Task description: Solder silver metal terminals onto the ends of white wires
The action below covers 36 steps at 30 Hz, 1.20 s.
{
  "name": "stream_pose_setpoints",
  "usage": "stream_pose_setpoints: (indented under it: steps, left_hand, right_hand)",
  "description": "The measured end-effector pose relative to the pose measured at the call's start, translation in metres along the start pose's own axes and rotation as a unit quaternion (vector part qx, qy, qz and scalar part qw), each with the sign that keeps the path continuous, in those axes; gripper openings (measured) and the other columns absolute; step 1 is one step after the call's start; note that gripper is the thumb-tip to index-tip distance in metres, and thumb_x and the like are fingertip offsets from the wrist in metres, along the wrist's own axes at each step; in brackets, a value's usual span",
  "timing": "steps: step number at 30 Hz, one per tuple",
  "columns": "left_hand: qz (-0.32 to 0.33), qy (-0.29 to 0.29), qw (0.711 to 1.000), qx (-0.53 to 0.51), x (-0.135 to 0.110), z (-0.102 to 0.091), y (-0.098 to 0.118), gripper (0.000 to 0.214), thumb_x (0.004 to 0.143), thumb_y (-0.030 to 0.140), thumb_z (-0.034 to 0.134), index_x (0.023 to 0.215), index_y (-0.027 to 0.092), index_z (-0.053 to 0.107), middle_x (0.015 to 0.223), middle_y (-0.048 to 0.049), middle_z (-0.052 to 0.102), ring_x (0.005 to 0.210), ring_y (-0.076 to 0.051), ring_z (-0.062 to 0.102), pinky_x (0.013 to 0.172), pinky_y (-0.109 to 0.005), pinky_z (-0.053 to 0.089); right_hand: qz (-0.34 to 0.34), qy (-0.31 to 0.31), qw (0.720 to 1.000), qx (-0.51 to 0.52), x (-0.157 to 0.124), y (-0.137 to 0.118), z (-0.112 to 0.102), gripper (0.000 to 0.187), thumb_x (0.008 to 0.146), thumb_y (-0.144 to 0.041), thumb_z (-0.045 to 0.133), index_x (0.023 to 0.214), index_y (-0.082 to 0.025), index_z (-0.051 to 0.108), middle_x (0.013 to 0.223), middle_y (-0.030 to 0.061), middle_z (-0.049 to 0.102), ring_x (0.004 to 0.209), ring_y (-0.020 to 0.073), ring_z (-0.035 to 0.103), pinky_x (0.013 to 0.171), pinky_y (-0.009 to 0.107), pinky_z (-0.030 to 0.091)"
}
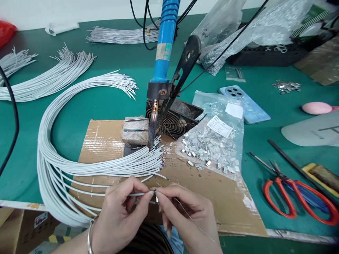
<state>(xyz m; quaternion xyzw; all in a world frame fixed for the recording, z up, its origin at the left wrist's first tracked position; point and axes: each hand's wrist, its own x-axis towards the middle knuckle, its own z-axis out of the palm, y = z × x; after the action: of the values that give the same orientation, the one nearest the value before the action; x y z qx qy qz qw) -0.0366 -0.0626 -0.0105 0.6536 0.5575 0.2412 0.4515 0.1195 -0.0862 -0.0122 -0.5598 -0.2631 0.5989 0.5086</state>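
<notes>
My left hand (124, 211) pinches a white cable (137, 194) close to its tip, between thumb and index finger. Against that tip my right hand (185, 208) is closed, with a thin solder wire (192, 218) running through its fingers and trailing down over the palm. A small shiny metal piece (157, 199) shows between the two hands; the fingertips mostly hide it. The held cable belongs to a curved bundle of white cables (45, 151) on the left. Above the bundle's stripped ends, the soldering iron (153, 132) points downward on its stand.
Cardboard (238, 211) lies under my hands. A bag of small metal connectors (212, 148), a fan (173, 123) and a sponge block (135, 135) stand around the iron. To the right are a phone (246, 104), red-handled scissors (287, 197) and tweezers (262, 161). More cable bundles (53, 76) lie behind.
</notes>
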Motion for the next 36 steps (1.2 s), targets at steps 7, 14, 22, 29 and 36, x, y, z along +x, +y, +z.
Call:
stream_pose_setpoints:
  steps: [7,14,22,29,36]
  left_hand:
    - [-0.026,0.007,0.988,-0.152,-0.007,0.016,-0.001,0.023,0.104,0.033,0.049,0.085,0.022,0.056,0.06,0.0025,0.061,0.051,-0.011,0.053,0.051,-0.021,0.04]
    - [-0.092,-0.006,0.962,-0.255,0.001,0.013,0.005,0.019,0.101,0.037,0.055,0.092,0.021,0.057,0.062,0.0053,0.054,0.055,-0.01,0.044,0.052,-0.018,0.037]
    - [-0.116,-0.017,0.955,-0.272,0.014,0.006,0.01,0.013,0.09,0.024,0.066,0.08,0.016,0.062,0.058,0.0061,0.051,0.05,-0.008,0.041,0.048,-0.016,0.033]
    - [-0.138,-0.01,0.952,-0.272,0.012,0.004,0.015,0.013,0.085,0.022,0.069,0.077,0.016,0.062,0.057,0.0072,0.048,0.05,-0.007,0.036,0.046,-0.015,0.028]
    - [-0.141,0.006,0.953,-0.269,0.017,0.004,0.015,0.012,0.083,0.022,0.07,0.075,0.017,0.063,0.054,0.0071,0.05,0.046,-0.006,0.04,0.045,-0.015,0.031]
  right_hand:
    - [-0.09,0.049,0.995,-0.014,-0.002,0.038,0.014,0.023,0.091,-0.04,0.07,0.084,-0.022,0.083,0.055,-0.0041,0.057,0.034,0.0043,0.047,0.031,0.014,0.034]
    - [-0.282,0.027,0.941,-0.184,0.002,0.027,0.0,0.027,0.084,-0.006,0.072,0.1,-0.025,0.082,0.073,-0.0003,0.072,0.057,0.0087,0.063,0.057,0.017,0.051]
    - [-0.344,-0.135,0.867,-0.334,0.015,-0.005,-0.028,0.026,0.092,-0.003,0.063,0.108,-0.021,0.074,0.079,0.0018,0.068,0.065,0.0113,0.063,0.061,0.02,0.051]
    - [-0.221,-0.088,0.948,-0.214,0.013,-0.006,-0.024,0.018,0.093,-0.016,0.066,0.095,-0.025,0.081,0.066,-0.0019,0.064,0.052,0.0093,0.058,0.049,0.019,0.046]
    - [-0.067,0.09,0.993,-0.043,0.008,-0.008,-0.008,0.007,0.085,-0.029,0.076,0.081,-0.025,0.081,0.056,-0.0024,0.067,0.047,0.0078,0.059,0.048,0.014,0.051]
